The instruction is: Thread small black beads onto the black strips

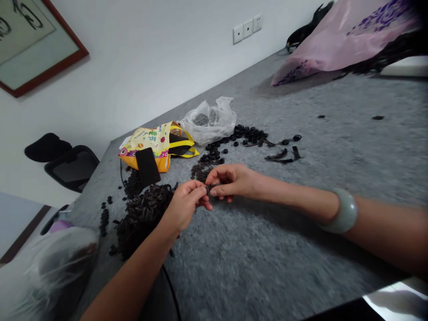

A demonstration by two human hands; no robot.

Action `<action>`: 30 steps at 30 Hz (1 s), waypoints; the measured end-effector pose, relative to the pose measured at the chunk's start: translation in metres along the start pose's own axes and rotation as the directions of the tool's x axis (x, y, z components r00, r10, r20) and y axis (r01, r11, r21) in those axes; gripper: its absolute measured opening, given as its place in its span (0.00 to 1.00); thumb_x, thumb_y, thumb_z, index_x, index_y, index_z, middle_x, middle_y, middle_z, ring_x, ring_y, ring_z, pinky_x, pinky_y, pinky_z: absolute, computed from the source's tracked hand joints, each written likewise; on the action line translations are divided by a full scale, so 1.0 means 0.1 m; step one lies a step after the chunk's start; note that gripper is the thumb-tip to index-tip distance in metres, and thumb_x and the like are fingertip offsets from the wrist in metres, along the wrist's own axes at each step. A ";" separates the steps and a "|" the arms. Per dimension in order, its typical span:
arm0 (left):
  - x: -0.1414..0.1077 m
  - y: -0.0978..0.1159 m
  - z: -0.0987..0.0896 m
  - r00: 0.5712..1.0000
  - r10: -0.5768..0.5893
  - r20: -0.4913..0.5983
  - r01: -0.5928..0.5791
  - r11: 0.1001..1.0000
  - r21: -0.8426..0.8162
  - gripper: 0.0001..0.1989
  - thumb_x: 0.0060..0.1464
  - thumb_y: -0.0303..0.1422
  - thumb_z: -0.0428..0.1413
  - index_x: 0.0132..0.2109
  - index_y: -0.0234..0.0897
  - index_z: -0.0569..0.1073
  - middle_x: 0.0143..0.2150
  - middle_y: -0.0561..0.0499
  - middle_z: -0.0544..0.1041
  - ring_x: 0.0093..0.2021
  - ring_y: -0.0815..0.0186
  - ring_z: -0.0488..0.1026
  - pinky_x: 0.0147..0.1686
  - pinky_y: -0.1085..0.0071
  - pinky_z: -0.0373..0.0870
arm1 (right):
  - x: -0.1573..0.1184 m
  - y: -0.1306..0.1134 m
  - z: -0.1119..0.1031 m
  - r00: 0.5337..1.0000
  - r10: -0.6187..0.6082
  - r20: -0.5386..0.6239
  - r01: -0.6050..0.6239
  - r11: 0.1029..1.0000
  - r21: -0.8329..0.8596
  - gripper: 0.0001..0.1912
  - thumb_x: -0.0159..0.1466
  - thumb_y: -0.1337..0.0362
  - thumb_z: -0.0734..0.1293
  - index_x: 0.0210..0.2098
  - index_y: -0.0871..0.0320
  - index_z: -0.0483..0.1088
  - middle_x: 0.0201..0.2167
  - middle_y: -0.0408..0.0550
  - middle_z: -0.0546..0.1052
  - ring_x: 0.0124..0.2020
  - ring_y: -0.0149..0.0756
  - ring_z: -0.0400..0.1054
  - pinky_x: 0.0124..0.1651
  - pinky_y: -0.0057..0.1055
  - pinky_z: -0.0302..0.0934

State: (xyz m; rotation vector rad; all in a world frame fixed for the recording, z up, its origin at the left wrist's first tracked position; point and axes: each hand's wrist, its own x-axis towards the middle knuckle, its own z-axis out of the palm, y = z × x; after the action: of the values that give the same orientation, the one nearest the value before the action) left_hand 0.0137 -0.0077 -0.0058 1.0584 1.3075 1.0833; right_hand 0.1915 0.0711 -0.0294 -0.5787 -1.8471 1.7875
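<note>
My left hand [187,201] and my right hand [232,182] meet above the grey table [261,249]. Their fingertips pinch a small dark piece [209,188] between them; its shape is too small to make out. Just left of my left hand lies a heap of dark strips [143,216]. Beyond the hands are small dark brown bits [199,170] and a spread of round black pieces [249,133]. A few loose black strips [284,156] lie to the right of them.
A yellow patterned bag [150,140] with a black phone [147,167] against it stands at the back left, beside a clear plastic bag [214,122]. A pink bag [337,42] lies at the back right. A black cable [171,285] runs beneath my left arm.
</note>
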 end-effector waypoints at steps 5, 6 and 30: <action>-0.02 0.04 0.03 0.999 -0.046 0.013 0.048 0.985 -0.164 0.06 0.46 0.31 0.62 0.29 0.34 0.72 0.21 0.55 0.72 0.21 0.71 0.70 0.25 0.74 0.68 | -0.06 -0.05 0.03 0.952 -0.300 -0.053 0.274 0.919 -0.283 0.08 0.62 0.63 0.71 0.40 0.59 0.76 0.31 0.43 0.77 0.31 0.29 0.69 0.33 0.25 0.62; -0.02 0.05 0.03 0.999 -0.048 0.017 0.050 0.984 -0.170 0.06 0.46 0.31 0.62 0.30 0.34 0.72 0.21 0.55 0.72 0.21 0.71 0.70 0.25 0.74 0.68 | -0.07 -0.07 0.03 0.940 -0.335 -0.057 0.300 0.896 -0.329 0.07 0.63 0.64 0.70 0.40 0.59 0.76 0.32 0.43 0.77 0.32 0.29 0.69 0.35 0.26 0.62; -0.03 0.09 0.02 0.989 0.149 0.005 -0.141 0.946 -0.290 0.10 0.47 0.30 0.67 0.36 0.37 0.74 0.30 0.55 0.77 0.28 0.72 0.75 0.34 0.74 0.71 | -0.07 -0.16 0.13 0.991 0.127 -0.049 -0.093 0.894 0.439 0.18 0.53 0.56 0.80 0.39 0.59 0.77 0.28 0.41 0.75 0.25 0.23 0.65 0.23 0.18 0.62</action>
State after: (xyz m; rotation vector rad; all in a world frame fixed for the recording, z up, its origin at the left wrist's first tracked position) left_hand 0.0157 -0.0092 0.0038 0.9546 1.0222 1.3219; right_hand 0.1892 0.0556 -0.0140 -0.5740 -1.3181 2.1351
